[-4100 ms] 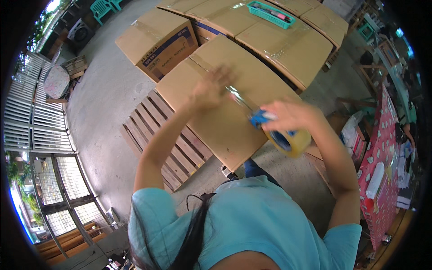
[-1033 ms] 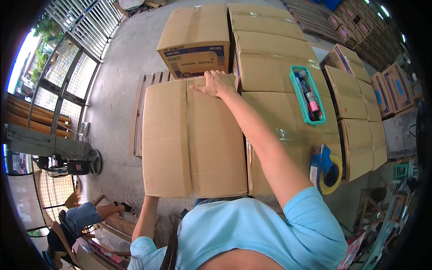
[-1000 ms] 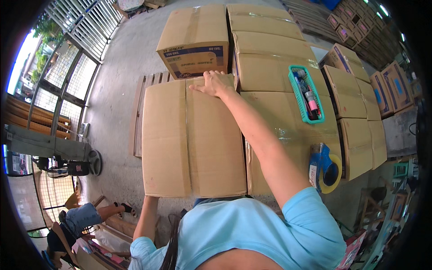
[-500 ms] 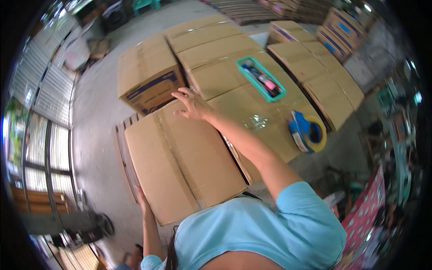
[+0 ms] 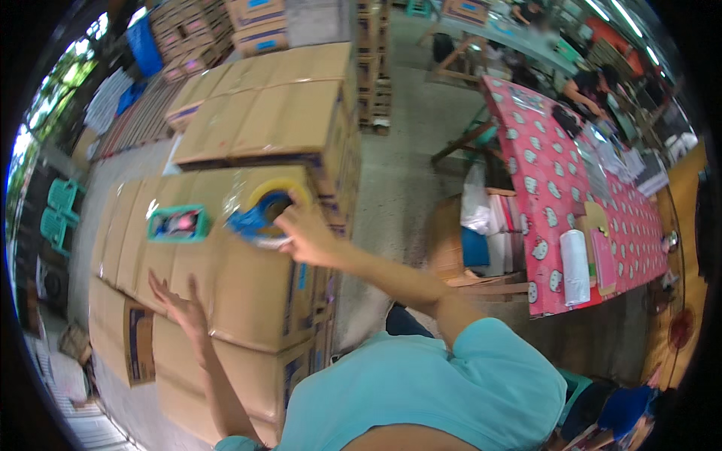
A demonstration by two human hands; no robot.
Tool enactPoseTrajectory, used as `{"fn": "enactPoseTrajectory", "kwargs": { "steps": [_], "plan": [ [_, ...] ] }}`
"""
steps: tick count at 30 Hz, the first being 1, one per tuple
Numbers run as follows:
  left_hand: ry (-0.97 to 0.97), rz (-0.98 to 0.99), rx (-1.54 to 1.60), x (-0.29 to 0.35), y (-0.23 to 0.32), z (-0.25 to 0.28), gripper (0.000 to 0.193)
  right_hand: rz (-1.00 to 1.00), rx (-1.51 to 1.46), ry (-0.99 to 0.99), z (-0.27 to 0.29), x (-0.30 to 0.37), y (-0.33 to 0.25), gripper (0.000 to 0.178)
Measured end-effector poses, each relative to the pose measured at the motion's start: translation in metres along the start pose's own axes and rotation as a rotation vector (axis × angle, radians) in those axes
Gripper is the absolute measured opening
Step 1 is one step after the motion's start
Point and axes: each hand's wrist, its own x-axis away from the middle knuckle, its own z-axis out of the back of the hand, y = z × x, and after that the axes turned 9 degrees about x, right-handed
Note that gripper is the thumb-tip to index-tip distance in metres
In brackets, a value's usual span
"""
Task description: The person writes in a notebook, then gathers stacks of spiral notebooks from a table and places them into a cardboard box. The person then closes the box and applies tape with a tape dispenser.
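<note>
The right hand rests its loosely curled fingers on the blue tape dispenser with its yellow roll, atop the brown cardboard cartons; the left hand, fingers spread, presses flat at 8 o'clock; a pink patterned surface stands at 3 o'clock across the concrete floor.

tape dispenser on carton | small tray left of it | table far right
</note>
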Motion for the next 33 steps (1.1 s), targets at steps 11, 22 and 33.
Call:
{"fn": "enactPoseTrajectory", "kwargs": {
  "steps": [11,22,33],
  "plan": [
    [0.067,0.793,0.038,-0.106,-0.169,-0.094,0.07,-0.852,0.005,0.318,0.167,0.23,0.261,0.054],
    [0.074,0.203,-0.704,-0.115,-0.091,-0.111,0.045,-1.727,0.951,0.188,0.252,0.456,0.449,0.07],
    [-0.691,-0.1,-0.05,-0.034,0.328,-0.383,0.042,-0.941,-0.352,0.418,0.264,0.187,0.36,0.046]
  ]
}}
